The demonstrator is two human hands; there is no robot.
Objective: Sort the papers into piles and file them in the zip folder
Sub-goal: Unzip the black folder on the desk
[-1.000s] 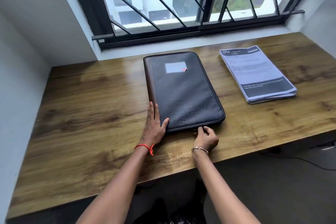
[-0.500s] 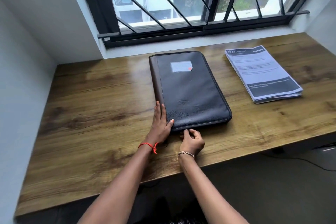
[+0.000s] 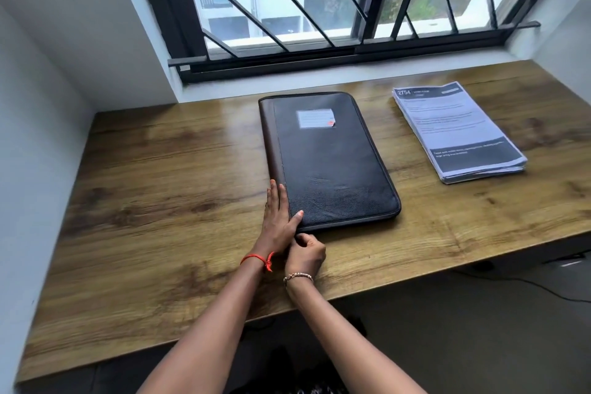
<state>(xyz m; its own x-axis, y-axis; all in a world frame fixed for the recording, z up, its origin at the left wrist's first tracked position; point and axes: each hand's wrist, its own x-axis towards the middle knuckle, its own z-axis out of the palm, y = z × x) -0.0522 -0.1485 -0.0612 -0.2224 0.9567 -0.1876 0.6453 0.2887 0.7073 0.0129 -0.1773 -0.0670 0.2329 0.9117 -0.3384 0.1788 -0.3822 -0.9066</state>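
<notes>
A black zip folder (image 3: 332,166) with a brown spine and a small white label lies closed in the middle of the wooden desk (image 3: 160,188). My left hand (image 3: 277,217) rests flat on its near left corner, fingers straight along the spine, thumb on the cover. My right hand (image 3: 305,252) is curled at the folder's near edge by that same corner and pinches something small there, apparently the zip pull; the pull itself is hidden by my fingers. A stack of printed papers (image 3: 457,134) sits to the right of the folder, apart from it.
A barred window (image 3: 319,9) and white sill run along the desk's far edge. White walls close in on the left and far right. The desk's front edge is just behind my wrists, with dark floor and a cable (image 3: 527,284) below at the right.
My right hand has slid leftward along the folder's near edge, from about its middle to the near left corner beside my left hand. The left hand has stayed on the folder.
</notes>
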